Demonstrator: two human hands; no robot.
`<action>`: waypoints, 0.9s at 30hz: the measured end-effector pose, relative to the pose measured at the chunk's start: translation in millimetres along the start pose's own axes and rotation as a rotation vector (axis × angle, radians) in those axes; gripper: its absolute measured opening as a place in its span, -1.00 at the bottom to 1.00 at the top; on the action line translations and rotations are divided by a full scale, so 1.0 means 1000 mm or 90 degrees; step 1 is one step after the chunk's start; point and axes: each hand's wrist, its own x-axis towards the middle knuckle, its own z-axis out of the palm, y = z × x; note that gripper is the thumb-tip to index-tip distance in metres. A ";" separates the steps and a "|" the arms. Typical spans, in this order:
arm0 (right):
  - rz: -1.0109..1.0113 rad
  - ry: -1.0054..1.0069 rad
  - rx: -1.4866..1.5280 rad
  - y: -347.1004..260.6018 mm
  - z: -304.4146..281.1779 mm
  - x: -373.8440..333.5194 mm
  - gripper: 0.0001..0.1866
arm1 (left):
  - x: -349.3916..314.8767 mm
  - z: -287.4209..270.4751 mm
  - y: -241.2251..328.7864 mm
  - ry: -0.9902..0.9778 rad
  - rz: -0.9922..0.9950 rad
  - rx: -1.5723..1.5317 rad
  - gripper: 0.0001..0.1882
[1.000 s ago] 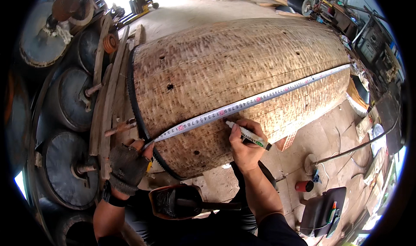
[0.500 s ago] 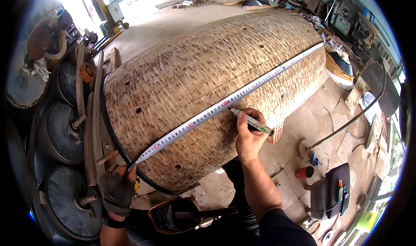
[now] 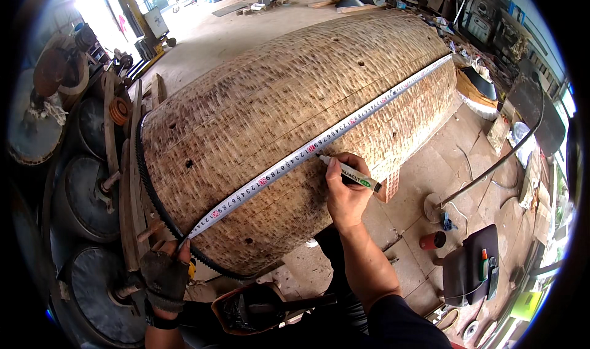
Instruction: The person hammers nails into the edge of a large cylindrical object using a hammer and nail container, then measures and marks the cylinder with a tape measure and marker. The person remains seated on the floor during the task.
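Observation:
A large roller (image 3: pixel 270 109) with a rough, fibrous tan-brown covering and several small dark holes lies diagonally before me. Along its length stretches a white tape measure (image 3: pixel 287 162). My left hand (image 3: pixel 165 275), in a dark fingerless glove, grips the near-left end of the tape at the roller's toothed black rim (image 3: pixel 161 209); a bit of yellow shows beside the fingers. In the closed fingers of my right hand (image 3: pixel 347 192) is a white marker pen (image 3: pixel 356 177), its tip at the covering just below the tape's middle. The far end of the tape reaches the roller's right edge.
Several dark drums with shafts (image 3: pixel 92 192) and wooden planks (image 3: pixel 128 195) line the left side. At right are a dark stool (image 3: pixel 470 269) with a pen on it, a red can (image 3: pixel 432 240) and a round-based stand (image 3: pixel 434 207). An open box (image 3: pixel 246 309) sits below.
The whole view has shifted slightly, moving the roller and tape a little left. Both hands keep their holds, and the marker tip stays at about the same place beside the tape.

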 end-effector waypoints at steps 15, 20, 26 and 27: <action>0.003 0.003 0.013 0.001 -0.005 0.002 -0.83 | -0.005 0.007 -0.012 0.022 0.040 0.026 -0.80; -0.044 0.102 0.044 -0.002 -0.024 0.031 -0.89 | 0.001 -0.008 -0.002 -0.137 -0.050 -0.028 -0.77; -0.009 0.130 0.030 0.010 -0.053 0.075 -0.84 | 0.001 0.004 -0.004 -0.048 -0.022 -0.072 -0.79; -0.008 0.125 0.013 0.010 -0.053 0.075 -0.83 | 0.000 0.007 -0.006 -0.028 -0.019 -0.083 -0.80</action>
